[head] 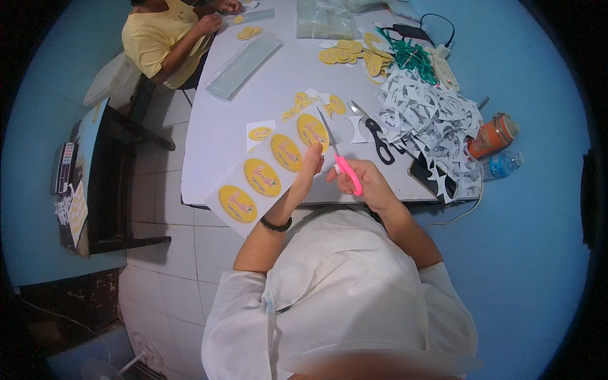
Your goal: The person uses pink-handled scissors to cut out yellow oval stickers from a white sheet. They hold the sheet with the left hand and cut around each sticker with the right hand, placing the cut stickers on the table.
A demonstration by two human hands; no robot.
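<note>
My left hand grips the right edge of a white paper strip, its thumb over the topmost label. Several yellow oval labels with printed writing run along the strip, which slants down over the table's front edge. In my right hand are scissors with pink handles, fingers in the loops. Their blades point away from me, along the strip's right edge by the top oval. Beyond the strip lie cut yellow ovals, and a small sheet with a yellow oval lies to its left.
Black-handled scissors lie beside a heap of white paper offcuts. Right of it are a phone, an orange-filled jar and a water bottle. Clear plastic sleeves lie toward a co-worker in a yellow shirt.
</note>
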